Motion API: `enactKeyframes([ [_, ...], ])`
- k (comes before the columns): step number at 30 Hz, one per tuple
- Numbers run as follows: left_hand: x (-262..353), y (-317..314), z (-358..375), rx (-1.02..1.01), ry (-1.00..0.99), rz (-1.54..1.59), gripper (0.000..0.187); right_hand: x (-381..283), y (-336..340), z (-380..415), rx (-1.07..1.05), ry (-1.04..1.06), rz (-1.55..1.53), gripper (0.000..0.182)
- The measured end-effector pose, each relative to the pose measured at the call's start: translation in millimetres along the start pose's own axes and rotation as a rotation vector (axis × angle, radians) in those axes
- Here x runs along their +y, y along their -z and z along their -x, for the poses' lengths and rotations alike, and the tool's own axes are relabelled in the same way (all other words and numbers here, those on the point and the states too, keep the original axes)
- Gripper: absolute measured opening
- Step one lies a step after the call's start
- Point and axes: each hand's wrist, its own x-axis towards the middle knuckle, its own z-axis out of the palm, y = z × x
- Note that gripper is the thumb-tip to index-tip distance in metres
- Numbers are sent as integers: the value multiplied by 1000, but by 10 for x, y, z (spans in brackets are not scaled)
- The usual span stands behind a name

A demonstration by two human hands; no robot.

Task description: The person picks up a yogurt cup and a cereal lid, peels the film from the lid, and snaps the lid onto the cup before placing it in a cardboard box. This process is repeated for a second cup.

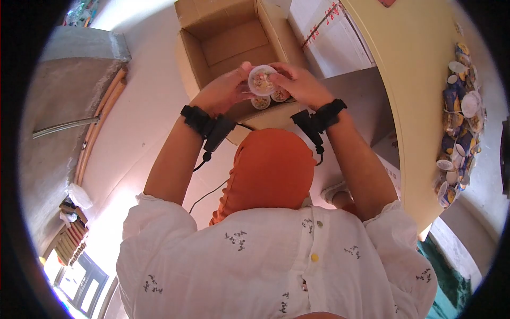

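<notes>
Between my two hands, above the near end of an open cardboard box (223, 47), is a small clear plastic cup (262, 81) with pale, mixed bits showing through its round top. My right hand (304, 86) grips the cup's right side, thumb laid over the rim. From the other side my left hand (226, 89) closes around its left edge; part of those fingers is hidden. Two similar cups, one at the left (260, 102) and one at the right (280, 95), sit lower in the box, just beneath the held one.
A white box with red writing (324, 32) stands right of the cardboard box. Along the right runs a yellowish tabletop (419, 122), bearing a row of blue-and-gold packets and white cups (461, 125). Brown pipes (101, 122) lie at the left. A black cable (207, 194) trails across the floor.
</notes>
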Motion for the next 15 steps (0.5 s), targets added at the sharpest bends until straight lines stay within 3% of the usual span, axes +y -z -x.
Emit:
enactKeyframes([
  [3, -174, 262, -194, 152, 118, 70, 55, 22, 72, 1, 40, -35, -3, 44],
  [6, -563, 587, -519, 320, 210, -66, 47, 117, 105, -33, 67, -51, 10, 44],
  [8, -843, 803, -767, 202, 307, -766, 35, 163, 128, -49, 57, -4, -7, 44],
  [9, -848, 757, -797, 200, 310, -764, 35, 161, 133, -40, 57, -8, -8, 44],
  [11, -816, 578, -889, 14, 341, -1464, 37, 115, 136, -20, 80, -30, -55, 44],
  [15, -907, 620, -1242, -216, 503, -1625, 43, 125, 188, 11, 131, -71, -57, 46],
])
